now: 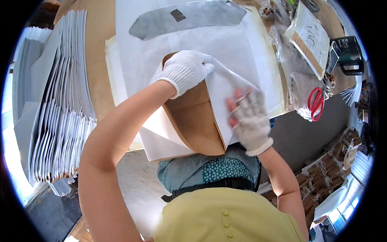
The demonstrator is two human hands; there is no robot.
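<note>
In front of me lies a large paper sheet (pixel 231 86), white outside and brown inside, folded over into a sleeve-like shape. Its near end gapes toward my body and shows the brown inner face. My left hand (pixel 186 69), in a white knit glove, is closed on the paper's upper fold, the fingers partly hidden. To the right, my right hand (pixel 250 117) is at the white flap with its fingers spread, blurred by motion. That glove leaves the fingertips bare. Whether the right palm presses on the paper I cannot tell.
A grey flat template (pixel 189 18) with a dark patch lies at the far side of the table. Tall stacks of folded white paper (pixel 64 101) stand at left. Red-handled scissors (pixel 316 104), plastic bags and a dark mug-like container (pixel 350 54) sit at right.
</note>
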